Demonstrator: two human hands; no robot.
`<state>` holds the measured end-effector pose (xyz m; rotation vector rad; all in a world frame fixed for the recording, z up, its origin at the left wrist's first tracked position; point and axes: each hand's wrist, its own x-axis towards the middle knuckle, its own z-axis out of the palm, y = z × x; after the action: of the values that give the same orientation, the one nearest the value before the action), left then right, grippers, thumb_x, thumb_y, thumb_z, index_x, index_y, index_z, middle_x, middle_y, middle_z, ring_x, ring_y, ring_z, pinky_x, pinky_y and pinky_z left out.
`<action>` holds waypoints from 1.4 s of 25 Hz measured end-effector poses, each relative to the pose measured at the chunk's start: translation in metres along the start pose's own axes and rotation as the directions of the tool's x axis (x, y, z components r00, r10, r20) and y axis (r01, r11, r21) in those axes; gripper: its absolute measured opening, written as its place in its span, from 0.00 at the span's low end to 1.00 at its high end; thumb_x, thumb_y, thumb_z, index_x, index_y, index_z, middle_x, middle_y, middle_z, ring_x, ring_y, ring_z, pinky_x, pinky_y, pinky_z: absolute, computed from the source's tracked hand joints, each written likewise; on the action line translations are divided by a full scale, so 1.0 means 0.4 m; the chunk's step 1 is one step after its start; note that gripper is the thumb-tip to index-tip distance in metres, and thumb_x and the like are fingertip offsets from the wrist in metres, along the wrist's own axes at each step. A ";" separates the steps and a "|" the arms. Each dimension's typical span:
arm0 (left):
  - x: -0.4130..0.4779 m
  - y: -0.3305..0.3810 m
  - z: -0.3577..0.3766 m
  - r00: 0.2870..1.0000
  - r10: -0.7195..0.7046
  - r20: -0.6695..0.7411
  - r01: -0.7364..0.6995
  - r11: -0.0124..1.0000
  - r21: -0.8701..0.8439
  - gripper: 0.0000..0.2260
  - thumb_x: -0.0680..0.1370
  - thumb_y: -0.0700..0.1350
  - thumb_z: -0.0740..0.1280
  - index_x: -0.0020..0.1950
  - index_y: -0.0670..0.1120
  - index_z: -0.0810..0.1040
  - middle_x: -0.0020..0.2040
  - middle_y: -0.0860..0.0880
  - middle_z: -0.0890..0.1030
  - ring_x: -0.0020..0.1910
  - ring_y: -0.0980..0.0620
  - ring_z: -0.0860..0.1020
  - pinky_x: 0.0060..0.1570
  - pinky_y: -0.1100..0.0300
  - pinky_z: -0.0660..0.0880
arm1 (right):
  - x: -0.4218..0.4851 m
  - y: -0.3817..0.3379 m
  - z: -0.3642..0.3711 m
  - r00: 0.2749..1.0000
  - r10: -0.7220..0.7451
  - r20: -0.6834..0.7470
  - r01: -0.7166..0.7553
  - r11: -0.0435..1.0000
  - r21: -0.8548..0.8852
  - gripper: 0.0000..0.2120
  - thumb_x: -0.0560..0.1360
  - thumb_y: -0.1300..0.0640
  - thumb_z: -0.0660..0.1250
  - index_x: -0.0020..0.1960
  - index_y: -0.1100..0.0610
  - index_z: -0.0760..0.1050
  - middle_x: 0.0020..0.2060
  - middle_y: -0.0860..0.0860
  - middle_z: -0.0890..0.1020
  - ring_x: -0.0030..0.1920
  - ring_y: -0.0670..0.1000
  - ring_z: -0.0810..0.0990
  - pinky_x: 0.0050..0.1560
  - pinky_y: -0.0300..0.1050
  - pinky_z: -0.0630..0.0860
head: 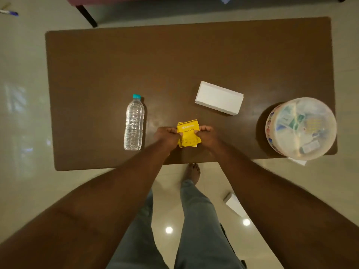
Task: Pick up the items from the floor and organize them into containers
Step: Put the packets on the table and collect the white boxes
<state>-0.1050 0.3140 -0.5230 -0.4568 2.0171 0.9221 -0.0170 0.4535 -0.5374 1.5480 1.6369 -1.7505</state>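
The left hand [168, 136] and right hand [207, 135] pinch a loose stack of yellow tea packets [188, 137] by its sides over the near edge of the table [174, 61], so an uneven squeeze could let some fan out and slip free.

Brown rectangular table [174, 65] at centre. Glossy pale floor [23, 113] all round. Dark furniture leg [86, 15] at 11 o'clock. Round lamp reflections [169, 230] on floor at 6 o'clock.

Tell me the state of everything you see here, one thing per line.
Masala tea sachets: stacked, pinched by left hand and right hand.
Water bottle: capped, lying on the table.
White box: closed, on the table.
Round container: covered, at table edge.
Pen: lying on floor.
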 end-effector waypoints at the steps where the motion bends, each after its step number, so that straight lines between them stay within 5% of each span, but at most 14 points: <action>1: 0.007 -0.002 0.015 1.000 -0.008 -0.020 0.008 1.000 0.005 0.08 0.68 0.41 0.79 0.34 0.49 0.81 0.36 0.48 0.84 0.36 0.46 0.82 0.45 0.50 0.84 | 0.018 0.006 -0.007 1.000 -0.005 0.001 0.005 1.000 -0.028 0.06 0.77 0.67 0.70 0.49 0.57 0.78 0.47 0.59 0.83 0.41 0.51 0.83 0.45 0.49 0.82; 5: 0.015 -0.012 0.047 0.998 -0.020 -0.052 0.021 1.000 0.022 0.10 0.67 0.37 0.79 0.34 0.49 0.81 0.38 0.45 0.85 0.39 0.44 0.85 0.45 0.45 0.84 | 0.037 0.020 -0.028 0.997 -0.078 -0.022 0.073 0.983 -0.165 0.14 0.73 0.64 0.76 0.41 0.46 0.77 0.49 0.58 0.86 0.45 0.53 0.83 0.50 0.50 0.82; 12: -0.005 0.005 0.019 0.991 0.076 -0.107 -0.060 0.987 0.149 0.08 0.65 0.44 0.78 0.38 0.49 0.80 0.39 0.50 0.85 0.40 0.49 0.84 0.45 0.54 0.83 | 0.001 0.001 -0.022 0.983 -0.163 -0.088 0.138 0.960 -0.243 0.13 0.70 0.57 0.80 0.46 0.52 0.76 0.41 0.47 0.81 0.41 0.47 0.80 0.45 0.42 0.80; 19: -0.098 0.050 -0.160 0.935 0.239 -0.260 -0.237 0.971 0.043 0.03 0.72 0.46 0.71 0.40 0.49 0.78 0.34 0.55 0.80 0.33 0.57 0.78 0.35 0.64 0.71 | -0.077 -0.052 0.060 0.968 -0.178 -0.176 0.150 0.976 -0.157 0.14 0.69 0.59 0.77 0.39 0.48 0.72 0.34 0.44 0.79 0.38 0.48 0.80 0.51 0.55 0.82; 23: -0.036 0.033 -0.337 0.876 0.292 -0.383 -0.258 0.956 0.139 0.11 0.69 0.47 0.72 0.49 0.49 0.75 0.50 0.50 0.79 0.49 0.49 0.78 0.47 0.59 0.74 | -0.111 -0.091 0.201 0.976 -0.203 -0.075 0.194 0.975 -0.105 0.10 0.65 0.50 0.77 0.41 0.49 0.77 0.35 0.46 0.82 0.38 0.49 0.81 0.46 0.51 0.79; 27: 0.078 -0.030 -0.425 0.978 0.159 -0.138 -0.116 0.952 0.282 0.30 0.65 0.54 0.80 0.61 0.48 0.72 0.59 0.48 0.77 0.56 0.49 0.77 0.58 0.52 0.77 | -0.091 -0.148 0.323 0.977 -0.211 0.022 0.212 0.974 -0.079 0.08 0.72 0.53 0.75 0.48 0.52 0.79 0.42 0.51 0.83 0.43 0.52 0.82 0.47 0.46 0.80; 31: 0.124 -0.031 -0.433 0.985 0.137 0.105 -0.162 0.942 0.294 0.32 0.55 0.60 0.83 0.54 0.50 0.80 0.50 0.51 0.84 0.47 0.52 0.83 0.50 0.55 0.82 | -0.067 -0.192 0.378 0.985 -0.164 0.061 0.170 0.980 -0.104 0.07 0.79 0.56 0.69 0.57 0.55 0.81 0.47 0.51 0.84 0.43 0.49 0.82 0.29 0.29 0.72; 35: 0.109 -0.007 -0.428 0.975 0.180 0.134 -0.207 0.951 0.228 0.29 0.59 0.51 0.84 0.57 0.50 0.81 0.49 0.53 0.85 0.46 0.54 0.83 0.47 0.59 0.81 | -0.077 -0.210 0.390 0.982 -0.060 0.177 0.066 0.997 -0.027 0.15 0.80 0.51 0.68 0.65 0.54 0.79 0.52 0.49 0.85 0.46 0.46 0.83 0.37 0.36 0.74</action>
<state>-0.2225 0.1845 -0.4973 -0.0718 2.0632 0.7857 -0.1474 0.3347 -0.5018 1.2996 1.6351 -1.8257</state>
